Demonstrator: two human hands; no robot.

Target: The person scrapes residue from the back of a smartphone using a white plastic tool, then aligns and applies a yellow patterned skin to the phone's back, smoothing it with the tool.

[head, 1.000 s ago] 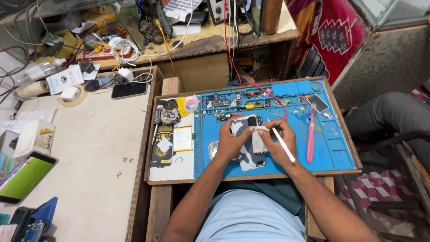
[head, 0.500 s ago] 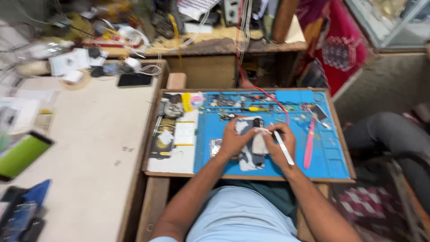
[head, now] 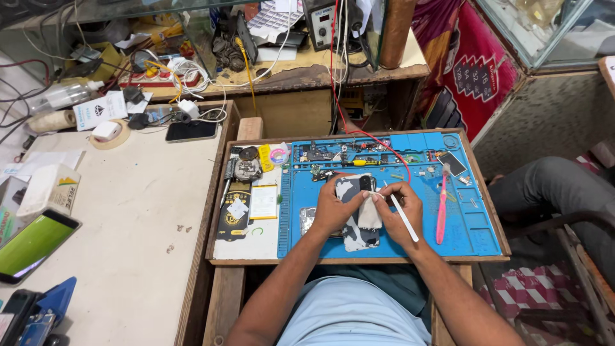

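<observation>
Left hand steadies camouflage-cased phone; right hand grips white stylus and cloth, wiping underway on blue mat.

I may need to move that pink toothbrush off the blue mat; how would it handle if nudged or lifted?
The pink toothbrush looks slim and plastic, so probably light and stiff. Lying flat on the blue mat, it would likely slide or spin rather than tip.
</observation>
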